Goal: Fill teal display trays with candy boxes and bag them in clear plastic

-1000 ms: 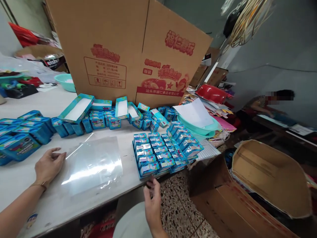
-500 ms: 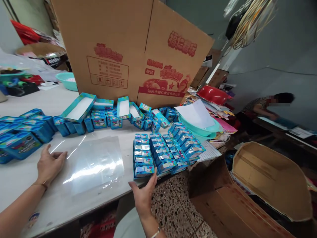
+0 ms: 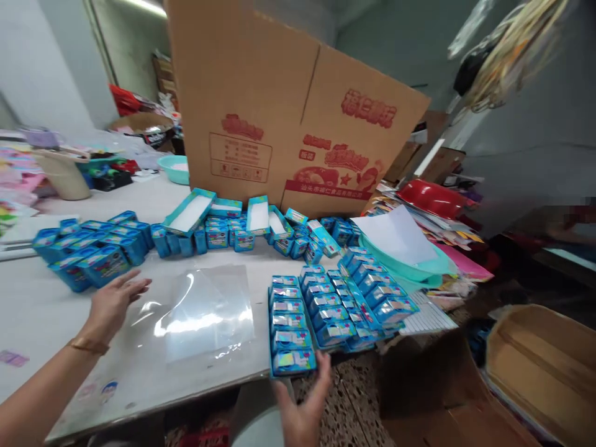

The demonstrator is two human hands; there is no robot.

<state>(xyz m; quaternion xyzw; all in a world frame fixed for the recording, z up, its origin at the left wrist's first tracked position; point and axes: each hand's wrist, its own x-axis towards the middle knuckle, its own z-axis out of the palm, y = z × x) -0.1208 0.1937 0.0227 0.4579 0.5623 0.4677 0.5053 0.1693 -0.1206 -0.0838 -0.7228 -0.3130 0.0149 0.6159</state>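
Note:
My left hand (image 3: 116, 304) hovers over the white table with its fingers stretched out, holding nothing. Just beyond its fingertips is a cluster of small blue packs (image 3: 105, 264). To its right a clear plastic sheet (image 3: 209, 310) lies flat, glinting with light. My right hand (image 3: 305, 400) is at the table's front edge, thumb and fingers apart, at the near end of a blue display tray (image 3: 270, 335) filled with a row of blue packs (image 3: 291, 339). Whether its fingertips touch the tray is hard to tell. More filled rows of packs (image 3: 333, 310) stand beside it.
A large cardboard carton (image 3: 261, 93) stands behind the packs. Blue trays with white bases (image 3: 190, 211) lie on packs before it. At right are a teal basin (image 3: 419, 264) with paper, a red basin (image 3: 431, 197) and an open cardboard box (image 3: 535, 372). Another person is partly visible at far right.
The view has turned left, so things appear farther right. My right hand has come closer to the near end of the tray. My left hand's fingers have straightened beside the packs.

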